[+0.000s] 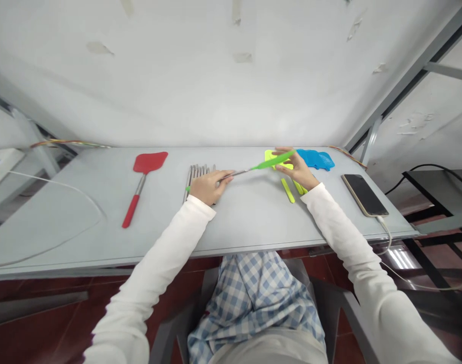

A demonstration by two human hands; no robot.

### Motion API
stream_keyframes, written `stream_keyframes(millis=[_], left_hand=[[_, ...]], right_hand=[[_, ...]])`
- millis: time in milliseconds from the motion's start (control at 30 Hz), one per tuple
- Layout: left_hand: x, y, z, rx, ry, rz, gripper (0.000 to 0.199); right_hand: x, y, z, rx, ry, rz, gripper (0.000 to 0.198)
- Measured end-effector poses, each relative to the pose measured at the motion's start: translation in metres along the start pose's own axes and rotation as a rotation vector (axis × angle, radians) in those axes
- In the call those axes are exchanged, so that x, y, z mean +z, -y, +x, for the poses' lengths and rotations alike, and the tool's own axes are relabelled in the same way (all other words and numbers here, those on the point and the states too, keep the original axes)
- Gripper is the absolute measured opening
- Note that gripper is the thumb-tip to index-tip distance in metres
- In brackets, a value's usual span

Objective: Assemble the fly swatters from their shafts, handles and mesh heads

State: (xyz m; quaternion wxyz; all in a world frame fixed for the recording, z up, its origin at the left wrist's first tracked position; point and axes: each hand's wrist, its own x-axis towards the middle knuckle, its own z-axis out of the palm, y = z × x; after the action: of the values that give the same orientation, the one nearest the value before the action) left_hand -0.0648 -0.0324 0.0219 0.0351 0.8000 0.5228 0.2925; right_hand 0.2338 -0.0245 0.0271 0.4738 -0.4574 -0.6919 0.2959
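My left hand [208,187] is closed around the metal rod of a green fly swatter [271,162], held above the table. A bit of green shows on the far side of that hand. My right hand [298,169] grips the swatter's green head, which is seen nearly edge-on. Under and beside my left hand lie several metal rods [195,172] in a row, partly hidden by it. Near my right hand are yellow swatter heads [269,155], yellow handle strips [287,190] and blue swatter heads [318,159].
A red fly swatter [150,163] with a metal rod lies on the left of the grey table [246,222]. At the right edge is a phone [365,195] with a white cable [386,231]. A white wall [200,91] stands behind, and a thin cable [75,187] crosses the left side.
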Motion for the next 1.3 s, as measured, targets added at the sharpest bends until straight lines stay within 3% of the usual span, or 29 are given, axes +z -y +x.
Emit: stream_keyframes(millis=[100, 233, 400, 600, 700, 833, 900, 1033, 1167, 1300], left_hand=[[-0.018, 0.007, 0.0, -0.223, -0.13, -0.004, 0.04], [-0.036, 0.037, -0.005, -0.48, -0.245, 0.094, 0.051], [-0.039, 0.085, -0.032, -0.667, -0.086, 0.231, 0.063], [-0.032, 0.114, -0.054, -0.662, -0.015, 0.212, 0.06], [-0.034, 0.109, -0.05, -0.704, -0.008, 0.248, 0.058], [-0.038, 0.077, -0.04, -0.698, -0.031, 0.313, 0.055], [-0.036, 0.054, -0.035, -0.591, -0.048, 0.326, 0.05], [-0.018, 0.02, -0.025, -0.313, 0.065, 0.226, 0.042], [0.006, 0.014, -0.011, -0.264, 0.172, 0.275, 0.038], [0.017, 0.016, 0.002, -0.291, 0.201, 0.341, 0.037]], right_hand=[[-0.004, -0.006, -0.001, 0.017, -0.113, -0.178, 0.052], [-0.006, -0.017, -0.001, 0.003, -0.125, -0.379, 0.037], [0.001, -0.019, -0.001, -0.039, -0.057, -0.653, 0.03], [0.004, -0.023, -0.002, -0.08, 0.052, -0.815, 0.029], [0.002, -0.027, -0.002, -0.073, 0.114, -0.883, 0.029], [0.0, -0.029, -0.002, -0.082, 0.122, -0.954, 0.028], [0.0, -0.028, -0.003, -0.071, 0.111, -0.996, 0.028], [0.0, -0.024, -0.007, -0.021, 0.11, -1.097, 0.033], [0.002, -0.016, -0.009, 0.052, 0.181, -1.168, 0.036], [0.008, -0.011, -0.009, 0.108, 0.259, -1.163, 0.03]])
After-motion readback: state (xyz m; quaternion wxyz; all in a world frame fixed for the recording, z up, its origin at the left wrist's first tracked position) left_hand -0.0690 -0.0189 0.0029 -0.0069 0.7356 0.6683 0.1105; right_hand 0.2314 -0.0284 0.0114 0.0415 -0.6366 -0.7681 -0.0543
